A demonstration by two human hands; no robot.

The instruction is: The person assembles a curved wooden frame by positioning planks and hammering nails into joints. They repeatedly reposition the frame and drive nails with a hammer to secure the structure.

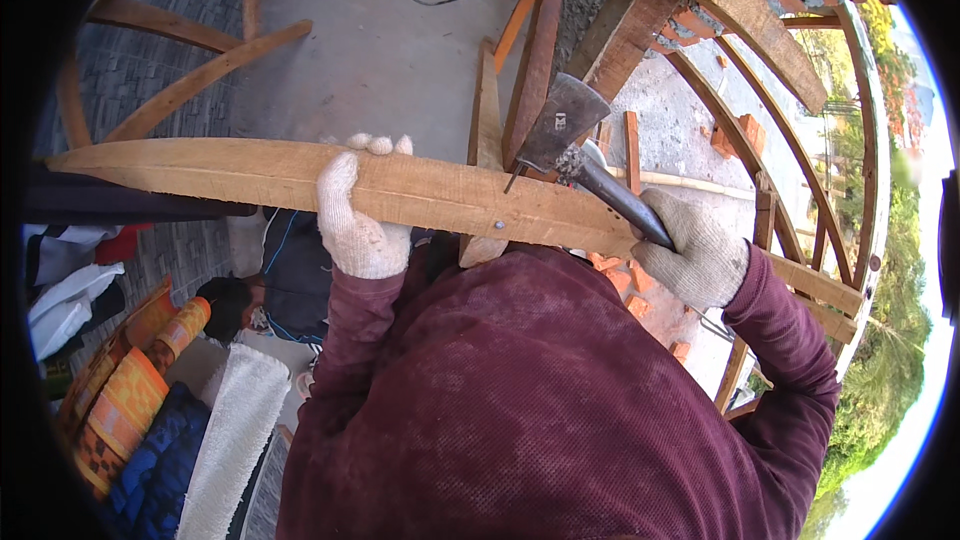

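A long wooden beam (430, 190) runs crosswise in front of my chest, with its far left end tapering to a point. My gloved left hand (362, 215) is wrapped around it, thumb on the near face and fingertips showing over the far edge. In my gloved right hand (695, 250) is a hatchet (625, 202), gripped by its dark handle. The broad grey hatchet head (566, 125) is above the beam's far edge. Just beside the head, a thin nail (514, 178) sticks up at a slant from the wood. A bolt head (499, 225) sits lower on the beam.
Wooden braces (485, 120) stand beyond and under the beam. Curved timbers (720, 0) arch at the upper right, near rough brickwork (690, 25). A cable (430, 2) lies on the concrete floor. Broken bricks (625, 280) lie below; orange cloths (130, 400) and a white towel (235, 420) are at left.
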